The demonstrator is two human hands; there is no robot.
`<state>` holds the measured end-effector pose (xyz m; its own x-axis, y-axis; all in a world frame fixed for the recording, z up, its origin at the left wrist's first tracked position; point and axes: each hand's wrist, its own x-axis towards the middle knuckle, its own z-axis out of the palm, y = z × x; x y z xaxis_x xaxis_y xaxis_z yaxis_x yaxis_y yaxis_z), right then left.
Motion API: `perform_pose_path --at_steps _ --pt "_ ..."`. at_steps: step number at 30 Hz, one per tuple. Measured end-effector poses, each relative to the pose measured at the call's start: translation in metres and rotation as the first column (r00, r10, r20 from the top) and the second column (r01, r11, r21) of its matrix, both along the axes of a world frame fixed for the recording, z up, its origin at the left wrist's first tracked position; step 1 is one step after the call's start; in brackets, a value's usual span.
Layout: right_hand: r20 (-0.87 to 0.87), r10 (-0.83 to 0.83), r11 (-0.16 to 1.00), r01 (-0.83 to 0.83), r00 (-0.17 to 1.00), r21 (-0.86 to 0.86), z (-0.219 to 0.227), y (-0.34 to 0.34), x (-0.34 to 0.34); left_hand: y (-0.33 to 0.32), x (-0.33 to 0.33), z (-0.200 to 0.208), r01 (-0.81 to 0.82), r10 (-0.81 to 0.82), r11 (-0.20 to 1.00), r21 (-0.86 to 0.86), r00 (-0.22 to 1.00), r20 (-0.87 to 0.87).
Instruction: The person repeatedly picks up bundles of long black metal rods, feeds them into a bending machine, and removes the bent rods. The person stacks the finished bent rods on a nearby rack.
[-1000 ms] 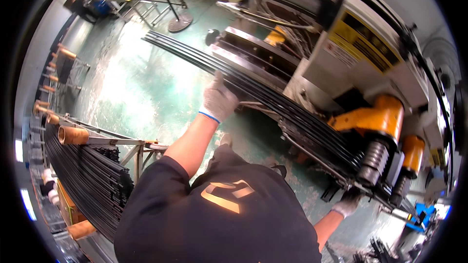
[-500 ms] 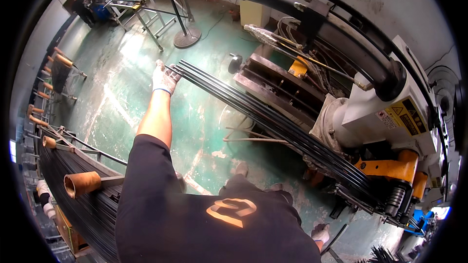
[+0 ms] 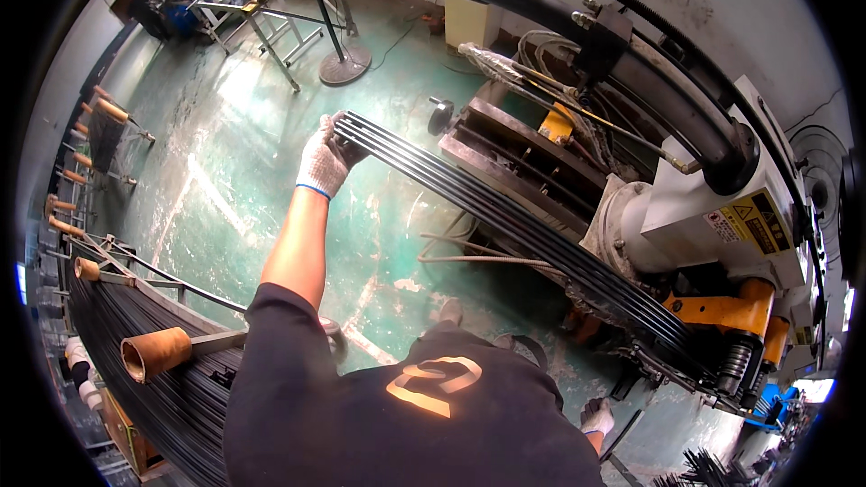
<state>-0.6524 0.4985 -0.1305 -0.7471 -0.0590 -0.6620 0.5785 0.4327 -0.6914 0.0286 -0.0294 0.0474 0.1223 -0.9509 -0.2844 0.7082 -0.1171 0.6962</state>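
Observation:
My left hand (image 3: 325,159), in a white knitted glove, is closed around the far-left ends of several long black metal rods (image 3: 505,212). Side by side, the rods slant down to the right, their ends nearly level at my fingers. Toward the right they run past a machine (image 3: 663,216) with a pale housing, into the area by its orange arm (image 3: 722,308) and a coil spring (image 3: 732,365); their right ends are hard to make out. My right hand (image 3: 595,417), also gloved, hangs low at the right beside a dark bar (image 3: 622,433), fingers loosely apart and nothing visible in them.
A rack with brown rollers (image 3: 155,354) carries a mass of long black rods (image 3: 149,334) at the left. A round stand base (image 3: 345,65) is on the green floor ahead. Thick dark tubes (image 3: 532,4) arch over the machine. Short dark rods (image 3: 708,469) lie bunched at lower right.
My left hand has shifted slightly right and nearer, wrapping closer around the rod ends. Those ends look more level than before. My right hand has risen a little.

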Motion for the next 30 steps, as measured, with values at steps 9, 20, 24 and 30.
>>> perform_pose_path --at_steps 9,20,24,30 --pt "0.059 0.088 0.984 -0.078 0.994 -0.158 -0.011 0.036 -0.015 -0.007 -0.021 0.025 0.12 -0.123 0.992 0.03 0.979 0.165" --pt "-0.045 0.137 0.991 -0.136 0.99 0.012 0.017 0.012 -0.01 -0.001 0.011 0.017 0.382 -0.417 0.909 0.166 0.82 0.392" --pt "-0.032 0.189 0.982 -0.189 0.981 -0.007 -0.001 -0.004 -0.036 0.006 -0.007 0.013 -0.001 -0.03 0.992 0.127 0.971 0.238" --pt "0.007 0.324 0.938 -0.322 0.946 0.127 -0.019 -0.008 -0.104 0.089 -0.102 -0.065 -0.206 0.193 0.938 0.281 0.978 0.073"
